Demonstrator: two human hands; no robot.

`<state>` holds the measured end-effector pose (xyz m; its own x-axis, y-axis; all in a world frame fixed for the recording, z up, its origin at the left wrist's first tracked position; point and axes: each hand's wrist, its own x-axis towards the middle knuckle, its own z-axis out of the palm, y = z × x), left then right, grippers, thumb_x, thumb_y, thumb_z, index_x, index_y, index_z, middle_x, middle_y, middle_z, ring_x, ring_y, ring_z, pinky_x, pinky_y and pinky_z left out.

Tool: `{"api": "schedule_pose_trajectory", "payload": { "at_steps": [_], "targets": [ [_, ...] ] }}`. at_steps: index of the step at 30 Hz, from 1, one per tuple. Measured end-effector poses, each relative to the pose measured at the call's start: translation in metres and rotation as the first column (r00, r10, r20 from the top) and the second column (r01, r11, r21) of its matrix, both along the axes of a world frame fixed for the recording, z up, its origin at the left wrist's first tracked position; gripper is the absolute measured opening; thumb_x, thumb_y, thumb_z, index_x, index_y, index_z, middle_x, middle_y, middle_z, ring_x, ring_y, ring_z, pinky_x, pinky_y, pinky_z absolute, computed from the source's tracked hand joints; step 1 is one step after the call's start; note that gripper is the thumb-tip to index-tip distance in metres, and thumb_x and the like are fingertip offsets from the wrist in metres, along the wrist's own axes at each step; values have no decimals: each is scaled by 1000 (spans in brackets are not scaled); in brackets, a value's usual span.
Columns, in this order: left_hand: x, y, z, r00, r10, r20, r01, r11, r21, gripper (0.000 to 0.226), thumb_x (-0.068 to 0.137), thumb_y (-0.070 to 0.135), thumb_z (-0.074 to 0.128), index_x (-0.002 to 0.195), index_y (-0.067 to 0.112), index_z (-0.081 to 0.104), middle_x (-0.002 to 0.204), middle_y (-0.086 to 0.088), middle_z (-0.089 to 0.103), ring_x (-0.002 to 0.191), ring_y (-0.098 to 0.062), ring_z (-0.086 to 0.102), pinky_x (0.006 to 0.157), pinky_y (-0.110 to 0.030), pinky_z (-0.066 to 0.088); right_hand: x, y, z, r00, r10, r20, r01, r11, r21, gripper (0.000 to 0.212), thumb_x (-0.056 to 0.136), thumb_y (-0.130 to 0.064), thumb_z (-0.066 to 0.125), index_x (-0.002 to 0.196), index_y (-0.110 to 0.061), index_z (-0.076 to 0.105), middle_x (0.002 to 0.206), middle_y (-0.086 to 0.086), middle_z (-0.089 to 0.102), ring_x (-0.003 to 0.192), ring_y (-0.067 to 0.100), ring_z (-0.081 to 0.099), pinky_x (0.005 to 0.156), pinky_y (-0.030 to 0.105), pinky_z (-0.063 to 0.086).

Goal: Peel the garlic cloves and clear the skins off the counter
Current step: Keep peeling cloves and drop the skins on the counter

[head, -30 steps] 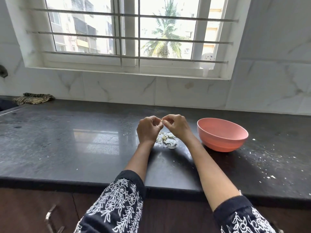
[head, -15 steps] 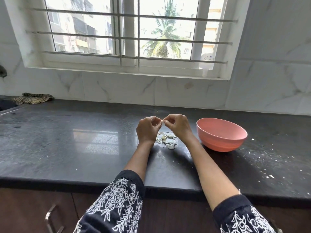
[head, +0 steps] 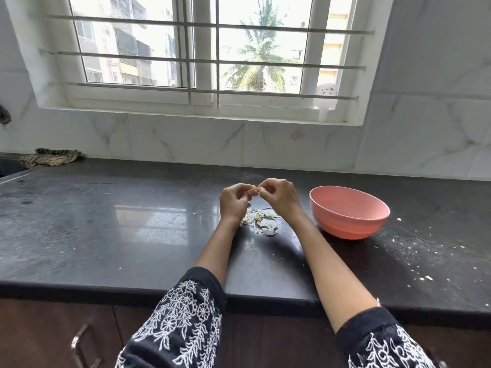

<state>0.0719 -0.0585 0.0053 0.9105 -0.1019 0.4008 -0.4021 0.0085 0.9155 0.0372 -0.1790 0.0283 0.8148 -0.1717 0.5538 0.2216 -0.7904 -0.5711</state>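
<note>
Dark counter [head: 132,235] carries a pile of garlic skins [head: 259,220] left of a pink bowl [head: 348,212], while above the pile the left hand [head: 233,201] and right hand [head: 279,196] pinch a garlic clove [head: 254,191], evidently mid-peel; next comes stripping loose skin.

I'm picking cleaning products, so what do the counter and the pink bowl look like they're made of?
Counter: likely polished dark stone, perhaps granite; it mirrors the window and looks faintly speckled. Pink bowl: probably matte plastic or melamine, given its even colour, soft sheen and faint ridges near the base; glazed ceramic can't be ruled out.
</note>
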Motion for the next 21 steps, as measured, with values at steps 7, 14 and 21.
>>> {"api": "schedule_pose_trajectory", "payload": {
  "at_steps": [7,14,21],
  "targets": [
    [0,0,0,998,-43,-40,40,997,-62,8,91,6,57,90,7,64,72,2,66,60,-2,55,55,-17,48,0,1,0,1000,-6,21,5,999,49,17,88,-11,55,90,-14,72,82,0,71,73,11,57,71,27,45],
    [3,0,-2,1000,-1,-1,1,1000,-23,8,88,3,60,86,9,66,72,3,67,61,-2,58,56,-19,48,-2,-1,2,999,-44,5,44,999,30,11,83,-25,66,76,-16,68,63,-8,58,64,13,54,63,29,44],
    [5,1,-4,994,82,74,-87,994,71,10,80,9,72,77,19,69,79,-4,72,71,-16,66,72,-34,55,-3,2,4,999,3,39,-7,994,106,9,80,-25,70,81,-16,73,78,-2,71,72,12,61,71,29,49]
  ]
}}
